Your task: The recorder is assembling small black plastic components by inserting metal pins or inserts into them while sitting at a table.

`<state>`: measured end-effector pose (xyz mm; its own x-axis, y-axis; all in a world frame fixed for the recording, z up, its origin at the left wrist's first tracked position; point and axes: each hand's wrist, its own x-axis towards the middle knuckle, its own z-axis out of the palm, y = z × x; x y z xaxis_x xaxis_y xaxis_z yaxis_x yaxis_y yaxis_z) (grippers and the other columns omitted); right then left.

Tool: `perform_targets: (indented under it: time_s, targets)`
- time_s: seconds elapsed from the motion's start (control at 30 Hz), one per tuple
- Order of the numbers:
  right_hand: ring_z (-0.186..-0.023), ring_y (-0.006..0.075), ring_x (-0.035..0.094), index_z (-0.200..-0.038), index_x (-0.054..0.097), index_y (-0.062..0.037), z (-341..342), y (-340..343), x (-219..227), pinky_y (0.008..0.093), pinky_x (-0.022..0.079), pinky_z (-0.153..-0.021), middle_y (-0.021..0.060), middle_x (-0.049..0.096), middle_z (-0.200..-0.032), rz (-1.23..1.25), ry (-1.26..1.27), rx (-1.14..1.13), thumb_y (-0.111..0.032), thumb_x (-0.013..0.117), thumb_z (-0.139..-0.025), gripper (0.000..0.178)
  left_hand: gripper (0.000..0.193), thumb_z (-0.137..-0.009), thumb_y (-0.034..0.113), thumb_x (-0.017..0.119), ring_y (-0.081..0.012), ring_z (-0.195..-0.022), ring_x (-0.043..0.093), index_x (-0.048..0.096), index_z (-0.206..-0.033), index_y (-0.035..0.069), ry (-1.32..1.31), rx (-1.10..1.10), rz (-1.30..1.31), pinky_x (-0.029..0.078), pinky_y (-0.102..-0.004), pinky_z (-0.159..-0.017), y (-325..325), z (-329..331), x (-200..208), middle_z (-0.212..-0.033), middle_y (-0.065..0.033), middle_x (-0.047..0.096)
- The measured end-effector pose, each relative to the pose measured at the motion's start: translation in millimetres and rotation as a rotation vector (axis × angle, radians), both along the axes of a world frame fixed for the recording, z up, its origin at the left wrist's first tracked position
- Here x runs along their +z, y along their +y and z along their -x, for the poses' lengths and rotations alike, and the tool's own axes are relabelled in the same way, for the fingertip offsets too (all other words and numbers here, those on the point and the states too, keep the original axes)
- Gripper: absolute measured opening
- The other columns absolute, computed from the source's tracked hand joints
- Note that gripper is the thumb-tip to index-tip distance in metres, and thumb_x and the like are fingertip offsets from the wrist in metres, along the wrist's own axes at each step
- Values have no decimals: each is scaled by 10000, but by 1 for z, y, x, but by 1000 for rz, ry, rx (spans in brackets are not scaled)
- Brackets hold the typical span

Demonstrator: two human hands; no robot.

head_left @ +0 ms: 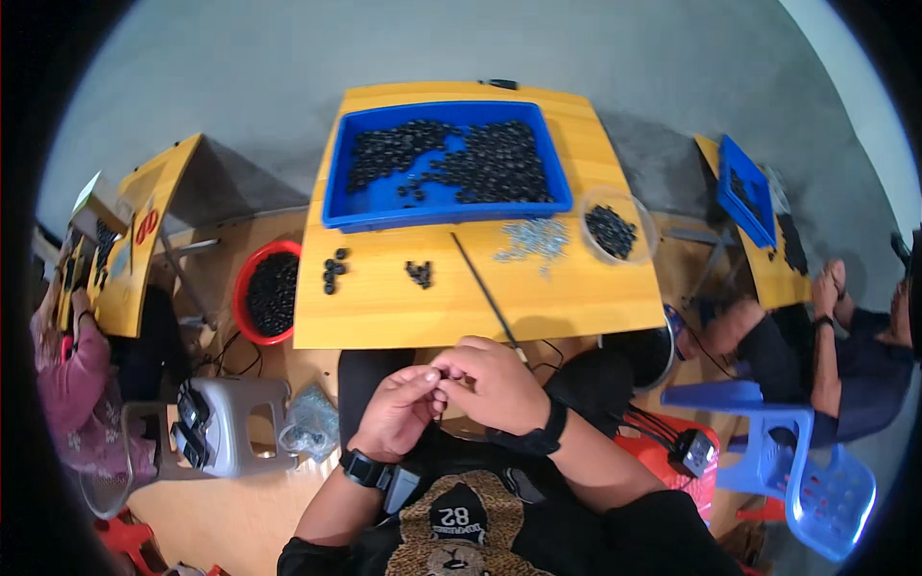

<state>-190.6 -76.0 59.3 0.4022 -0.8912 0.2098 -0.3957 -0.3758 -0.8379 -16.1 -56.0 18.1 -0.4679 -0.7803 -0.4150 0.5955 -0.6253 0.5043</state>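
Observation:
My left hand [394,413] and my right hand [495,386] meet in front of the table's near edge, fingertips pinched together. Whatever lies between them is too small and covered to make out. Beyond them on the yellow wooden table [384,326] a thin black rod [483,288] lies slanted, its near end by my right hand. Small black round pieces [333,273] sit in a loose group at the left, and smaller black pieces [419,275] are near the middle. Tiny silvery metal pieces [536,240] are spread to the right of the rod.
A blue tray [447,221] full of black round parts fills the table's far half. A clear round tub [641,252] holds more. On the floor at left stands a red basin [242,322] of black parts. People sit at side tables left and right, near a blue chair [768,422].

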Motion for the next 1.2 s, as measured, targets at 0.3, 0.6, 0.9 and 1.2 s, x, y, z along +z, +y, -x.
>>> perform_targets:
  time_s: [0.3,0.6,0.9,1.2]
  targets:
    - [-692,258,591,-906,658,-18,55,-92,72,335,471,-621,119,597,-769,166,306,51,-122,656,-782,161,162,-894,140,618,-98,-720,573,638,-987,9,-133,223,122,473,-223,-682,-49,-41,6,-854,-43,650]
    - [-685,165,626,-884,688,-16,22,-240,96,289,487,-636,102,660,-747,-222,516,250,-133,698,-760,171,138,-858,81,647,-144,-780,607,650,-954,-18,-46,213,194,483,-261,-714,-101,-53,-21,-875,-88,662]
    - [-736,275,654,-834,691,-7,-42,-318,14,352,509,-668,162,669,-786,-137,641,194,-114,707,-689,181,147,-876,111,606,-158,-721,594,626,-940,-20,308,182,209,480,-246,-663,-111,-68,-39,-861,-116,632]
    - [-652,146,604,-899,681,3,-38,-314,16,285,471,-602,87,651,-731,-344,763,291,-112,712,-736,202,155,-877,106,599,-157,-711,598,616,-958,-25,403,164,151,489,-239,-657,-111,-71,-41,-836,-123,634]
